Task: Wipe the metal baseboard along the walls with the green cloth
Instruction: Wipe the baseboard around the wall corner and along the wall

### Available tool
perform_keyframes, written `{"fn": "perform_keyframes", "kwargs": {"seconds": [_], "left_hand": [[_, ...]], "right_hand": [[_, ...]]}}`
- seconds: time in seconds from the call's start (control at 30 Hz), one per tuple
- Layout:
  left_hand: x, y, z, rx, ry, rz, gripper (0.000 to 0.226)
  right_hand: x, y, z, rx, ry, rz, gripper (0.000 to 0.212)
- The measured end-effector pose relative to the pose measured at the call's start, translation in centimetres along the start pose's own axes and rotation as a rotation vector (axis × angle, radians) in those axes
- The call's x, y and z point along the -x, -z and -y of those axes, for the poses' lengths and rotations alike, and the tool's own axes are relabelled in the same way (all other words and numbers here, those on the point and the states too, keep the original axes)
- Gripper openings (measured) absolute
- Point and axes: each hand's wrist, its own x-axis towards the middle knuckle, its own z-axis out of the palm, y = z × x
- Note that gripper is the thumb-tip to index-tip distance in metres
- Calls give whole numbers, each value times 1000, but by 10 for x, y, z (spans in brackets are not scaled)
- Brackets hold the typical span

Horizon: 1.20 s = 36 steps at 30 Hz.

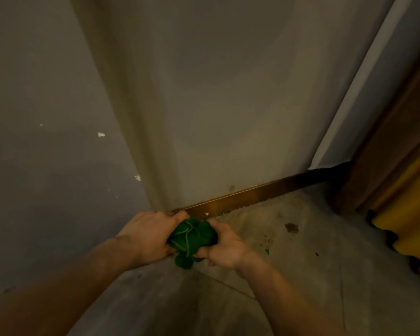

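Note:
A bunched green cloth (192, 236) is held between both hands low in the middle of the view. My left hand (148, 235) grips its left side and my right hand (224, 248) grips its right side. A bronze-coloured metal baseboard (257, 195) runs along the foot of the pale wall, from just behind my hands up and to the right. The cloth sits at the baseboard's near left end, close to the wall corner; whether it touches the metal is hidden by my fingers.
A grey wall (46, 166) stands on the left and meets the pale wall (216, 117) at a corner. A yellow object (407, 214) sits on the right by a brown frame. The concrete floor (289, 251) shows stains and grit along the baseboard.

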Motion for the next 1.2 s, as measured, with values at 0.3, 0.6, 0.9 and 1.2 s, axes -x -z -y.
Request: {"fn": "perform_keyframes", "kwargs": {"seconds": [0.3,0.6,0.9,1.2], "left_hand": [[-54,-25,-14,111,61,-109,59],[-101,-136,-26,433,247,-220,61],[-131,-213,-7,576,352,-258,63],[-148,-240,-11,639,503,-214,69]], "right_hand": [[-35,39,-12,-66,-15,-94,50],[-77,48,-89,-318,-90,-351,46],[-131,27,-133,-391,-144,-435,47],[-162,11,-155,-375,-138,-458,31]]}}
